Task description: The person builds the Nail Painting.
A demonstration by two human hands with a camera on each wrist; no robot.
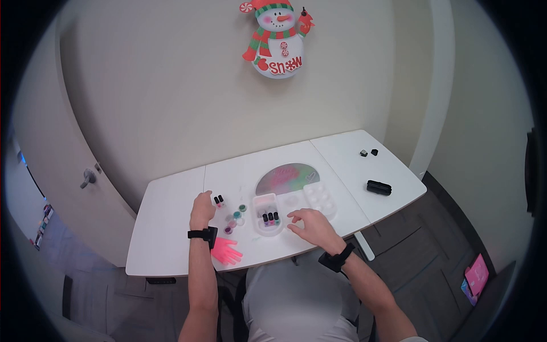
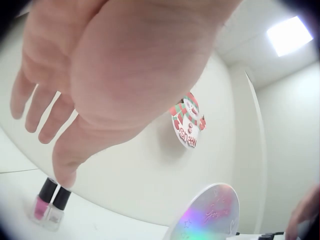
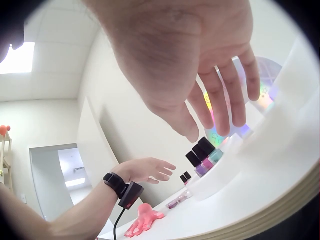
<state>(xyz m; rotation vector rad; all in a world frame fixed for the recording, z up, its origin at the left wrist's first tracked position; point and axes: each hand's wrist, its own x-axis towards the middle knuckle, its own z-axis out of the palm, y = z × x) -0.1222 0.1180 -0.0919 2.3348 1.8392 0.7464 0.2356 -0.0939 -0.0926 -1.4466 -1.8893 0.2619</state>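
Note:
My left hand (image 1: 202, 210) is over the left part of the table, holding nothing, its fingers extended. Just beside it stand two nail polish bottles (image 2: 48, 206) with black caps, one pink and one clear, close under the thumb in the left wrist view. At the right edge of a white plastic container (image 1: 266, 231), my right hand (image 1: 313, 227) hovers with loosely bent fingers and nothing in them. Inside that container are three black-capped nail polish bottles (image 3: 204, 157), purple, pink and teal, below the right fingertips.
Several small glitter jars (image 1: 237, 215) sit between the bottle pair and the container. A pink hand model (image 1: 226, 251) lies at the front edge. Behind the container is a shiny rounded panel (image 1: 288, 179), with a white welled tray (image 1: 320, 199) to its right. A black case (image 1: 379, 188) lies far right.

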